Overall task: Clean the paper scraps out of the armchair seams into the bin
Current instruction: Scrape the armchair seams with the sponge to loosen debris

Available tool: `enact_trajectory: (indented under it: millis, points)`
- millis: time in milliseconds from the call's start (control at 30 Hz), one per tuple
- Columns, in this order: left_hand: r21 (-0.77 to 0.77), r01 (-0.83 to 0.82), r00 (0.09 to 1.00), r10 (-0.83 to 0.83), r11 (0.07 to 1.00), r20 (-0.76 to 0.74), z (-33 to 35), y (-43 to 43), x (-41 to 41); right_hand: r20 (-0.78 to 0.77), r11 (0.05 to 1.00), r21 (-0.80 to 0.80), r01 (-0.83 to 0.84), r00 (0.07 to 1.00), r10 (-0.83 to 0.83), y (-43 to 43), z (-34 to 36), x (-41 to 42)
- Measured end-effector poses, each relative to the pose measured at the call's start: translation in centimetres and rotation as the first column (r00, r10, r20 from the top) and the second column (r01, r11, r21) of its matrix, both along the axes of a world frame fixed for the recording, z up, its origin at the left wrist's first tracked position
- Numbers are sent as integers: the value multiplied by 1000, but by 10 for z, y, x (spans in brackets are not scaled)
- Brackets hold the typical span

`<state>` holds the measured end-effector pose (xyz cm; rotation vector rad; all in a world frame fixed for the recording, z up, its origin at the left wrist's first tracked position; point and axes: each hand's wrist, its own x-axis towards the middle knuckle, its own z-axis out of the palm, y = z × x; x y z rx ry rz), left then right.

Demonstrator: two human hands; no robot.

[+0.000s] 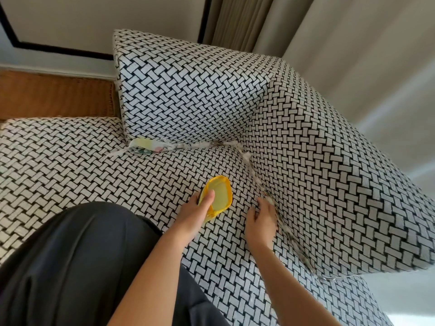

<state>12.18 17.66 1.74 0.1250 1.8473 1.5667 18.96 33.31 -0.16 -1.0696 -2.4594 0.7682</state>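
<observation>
L hand point(191, 216), centre frame: fingers wrapped round small yellow plastic bin point(220, 194), thumb inside rim. R hand point(261, 221) just right of it, fingers point(260, 204) bent at side seam of black-and-white woven-pattern fabric armchair point(188, 90), tips at white paper scraps point(270, 200); pinched or not, can't tell. More scraps along back seam, upper centre.

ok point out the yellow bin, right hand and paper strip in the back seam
yellow bin point(222, 191): head view, its pale inside
right hand point(260, 222): head view, back of hand
paper strip point(150, 145): head view, wide left end

The bin point(220, 195) is in the left hand point(191, 216) over the seat point(94, 161); scraps point(246, 156) line the seams beside and behind it.
</observation>
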Motion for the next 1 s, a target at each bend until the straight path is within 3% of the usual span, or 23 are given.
enact_trajectory:
  millis: [267, 400, 567, 867, 933, 1000]
  points:
    - [2, -8, 1000, 8, 1000, -5, -6, 1, -2, 339, 988, 154, 24, 938, -76, 22, 8, -26]
    - [29, 5, 1000, -5, 1000, 3, -3, 1, -1, 408, 976, 215, 48, 903, -134, 26, 10, -39]
    - [47, 0, 1000, 0, 999, 5, -1, -1, 0, 594, 975, 215, -52, 800, -88, 35, 19, -54]
    - [58, -10, 1000, 10, 998, 10, -8, 0, -1, 730, 920, 246, -304, 683, 31, 47, 21, -40]
    - [34, -7, 1000, 7, 999, 0, -8, 0, -2, 764, 925, 222, -309, 645, 32, 45, 24, -43]
    - [42, -2, 1000, 3, 999, -11, -6, -1, -1, 728, 943, 208, -258, 685, 27, 46, 25, -45]
